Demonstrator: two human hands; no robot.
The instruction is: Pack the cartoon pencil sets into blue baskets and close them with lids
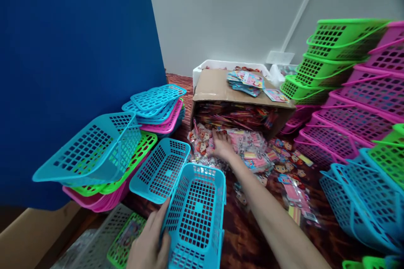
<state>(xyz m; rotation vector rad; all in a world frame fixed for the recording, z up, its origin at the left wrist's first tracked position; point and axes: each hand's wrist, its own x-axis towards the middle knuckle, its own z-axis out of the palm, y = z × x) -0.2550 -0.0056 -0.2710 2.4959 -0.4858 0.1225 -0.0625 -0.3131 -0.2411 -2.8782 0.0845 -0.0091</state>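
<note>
My left hand [150,241] grips the near left side of a blue plastic basket [197,214] that rests on the dark red patterned table. My right hand [222,145] reaches forward into a heap of small cartoon toy packets [252,151] spilling from a cardboard box [221,86] lying on its side. Its fingers curl down onto the packets; whether it holds one is hidden. A second blue basket [160,168] lies just left of the one I hold.
Stacks of blue, green and pink baskets [104,164] lean at the left against a blue panel [72,50]. Basket lids [158,105] pile behind them. Tall green [331,54], pink [362,105] and blue [369,201] basket stacks fill the right. Cards [249,82] lie on the box.
</note>
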